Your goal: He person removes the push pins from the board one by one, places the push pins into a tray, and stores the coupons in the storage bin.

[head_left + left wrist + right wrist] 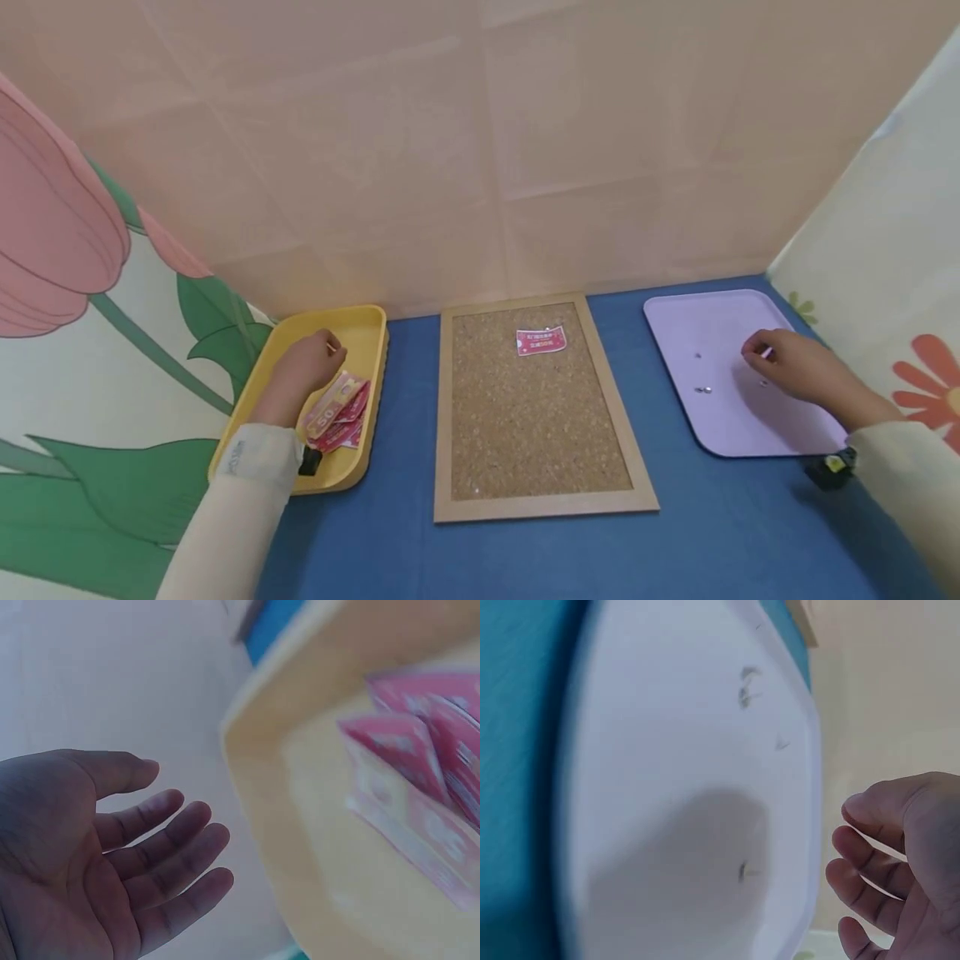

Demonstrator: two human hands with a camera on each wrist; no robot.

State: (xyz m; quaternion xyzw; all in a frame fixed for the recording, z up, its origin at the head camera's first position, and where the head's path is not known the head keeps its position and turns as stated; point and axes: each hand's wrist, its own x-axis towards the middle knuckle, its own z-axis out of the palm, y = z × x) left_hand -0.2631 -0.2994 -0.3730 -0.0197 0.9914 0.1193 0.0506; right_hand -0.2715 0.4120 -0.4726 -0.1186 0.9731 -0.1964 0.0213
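Observation:
My left hand (306, 367) hovers over the yellow tray (372, 333), its fingers loosely bent and holding nothing, as the left wrist view (127, 855) confirms. Below it, several pink and cream paper coupons (337, 414) lie in a loose pile in that tray. Above the lilac tray (712, 321) is my right hand (798, 371); its fingers curl loosely and nothing shows between them in the right wrist view. Several small metal thumbtacks (702, 390) are scattered on the lilac tray. One pink coupon (542, 342) is on the corkboard (532, 417), with a tack at its top edge.
The wood-framed corkboard lies between the two trays on a blue tablecloth (405, 533). A small shiny dot (476, 491) shows near its lower left corner. Behind the table hangs a beige cloth (375, 167); flower-printed panels flank both sides.

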